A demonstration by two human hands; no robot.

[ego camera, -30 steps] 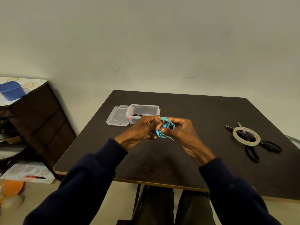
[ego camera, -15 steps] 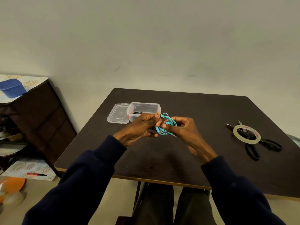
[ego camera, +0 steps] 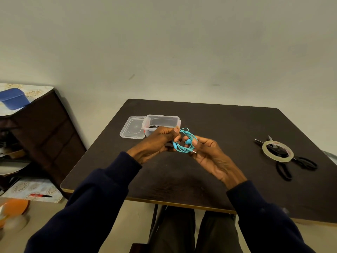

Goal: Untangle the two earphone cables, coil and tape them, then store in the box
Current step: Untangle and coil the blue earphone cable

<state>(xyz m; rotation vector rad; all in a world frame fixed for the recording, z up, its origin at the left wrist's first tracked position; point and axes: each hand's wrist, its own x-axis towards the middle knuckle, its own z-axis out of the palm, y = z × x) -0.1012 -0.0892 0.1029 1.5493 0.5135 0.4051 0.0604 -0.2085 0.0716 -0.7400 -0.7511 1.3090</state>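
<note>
**Item 1. Turquoise earphone cable** (ego camera: 185, 141), thin and rubbery, wound into a small loose coil. It is held above the dark brown counter (ego camera: 218, 125), just in front of the box. One earbud shows inside the loop, and the metal jack pokes out at the lower edge.

**Item 2. Left hand** (ego camera: 156, 141): grip closed, thumb and fingers pinching the coil's box-side edge.

**Item 3. Right hand** (ego camera: 209, 154): grip curled round the coil's far edge, fingertips against the earbud.

**Step in hand:** coiling looks all but finished and taping has not begun. Judged next: keep the loops pinched in one grip and free the other to fetch tape, since the loose turns would likely spring open if released.

**Item 4. Clear rectangular plastic box** (ego camera: 162, 116), open. Something dark lies inside, partly hidden by the left hand, and I cannot tell what it is.

**Item 5. Clear flat lid** (ego camera: 132, 127), touching the box's left side.

**Item 6. Roll of transparent tape** (ego camera: 279, 159), well right of the box, resting on Item 7.

**Item 7. Black-handled scissors** (ego camera: 280, 152), under the roll.

**Obstructions:** nothing lies between the hands and the box. The roll must be lifted off the scissors before cutting.
</note>
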